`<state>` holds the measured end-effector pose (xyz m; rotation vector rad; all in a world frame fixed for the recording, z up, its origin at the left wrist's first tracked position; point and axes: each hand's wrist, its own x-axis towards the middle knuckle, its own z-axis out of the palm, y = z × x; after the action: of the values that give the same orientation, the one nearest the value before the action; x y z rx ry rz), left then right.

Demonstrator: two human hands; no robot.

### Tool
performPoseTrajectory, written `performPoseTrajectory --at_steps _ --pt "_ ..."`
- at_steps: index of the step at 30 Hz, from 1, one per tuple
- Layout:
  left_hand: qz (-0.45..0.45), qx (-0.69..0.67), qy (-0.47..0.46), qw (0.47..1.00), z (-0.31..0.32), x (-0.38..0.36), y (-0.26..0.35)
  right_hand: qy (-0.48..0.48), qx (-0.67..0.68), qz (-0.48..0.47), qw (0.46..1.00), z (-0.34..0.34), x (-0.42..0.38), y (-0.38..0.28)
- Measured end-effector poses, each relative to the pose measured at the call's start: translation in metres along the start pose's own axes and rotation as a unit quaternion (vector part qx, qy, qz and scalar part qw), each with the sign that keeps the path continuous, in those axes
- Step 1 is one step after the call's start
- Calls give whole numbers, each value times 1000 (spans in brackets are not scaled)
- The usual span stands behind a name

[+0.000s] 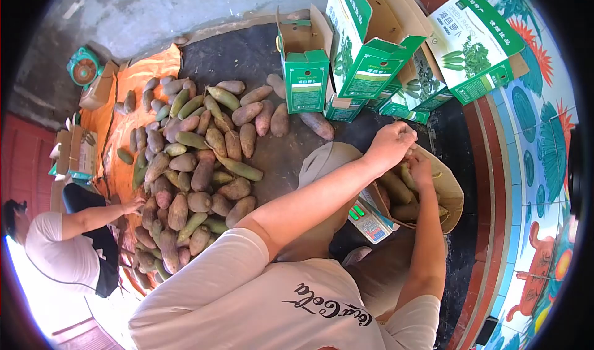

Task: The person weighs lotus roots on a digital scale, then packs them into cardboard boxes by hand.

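1. Left hand (391,143) curls its fingers over a tuber at the rim of the open brown box (450,192).
2. Right hand (421,170) grips another tuber (396,186) inside that box.
3. Box sits on a scale (369,219).

I see a dark ground mat (272,146) on the concrete floor (185,9), carrying a heap of lotus roots (192,164), green cartons (306,71), an orange sheet (139,71) and a weighing scale (370,221).
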<state>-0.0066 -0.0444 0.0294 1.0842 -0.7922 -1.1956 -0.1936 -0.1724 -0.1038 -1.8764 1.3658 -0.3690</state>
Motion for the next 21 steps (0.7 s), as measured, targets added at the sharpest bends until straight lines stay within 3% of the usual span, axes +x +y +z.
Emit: performPoseTrajectory --at_steps 2,5,9,10,14,17,21 --pt "-5 1 -2 1000 2 -1 -3 30 101 30 994 -18 -19 -23" --pt "-14 125 -23 992 6 -2 -6 88 198 92 972 -54 -58 -45" --pt "156 349 -42 923 17 -1 -34 144 323 5 935 -87 -104 -56" --pt "103 321 -88 937 21 -6 -31 153 338 -30 928 -92 -113 -64" --pt "218 360 -84 903 47 -20 -38 174 365 -100 909 -101 -143 -114" --pt "236 311 -135 911 57 -32 -24 180 337 -142 913 -97 -160 -145" --pt "266 327 -84 903 67 -43 -11 189 309 -190 912 -89 -175 -172"
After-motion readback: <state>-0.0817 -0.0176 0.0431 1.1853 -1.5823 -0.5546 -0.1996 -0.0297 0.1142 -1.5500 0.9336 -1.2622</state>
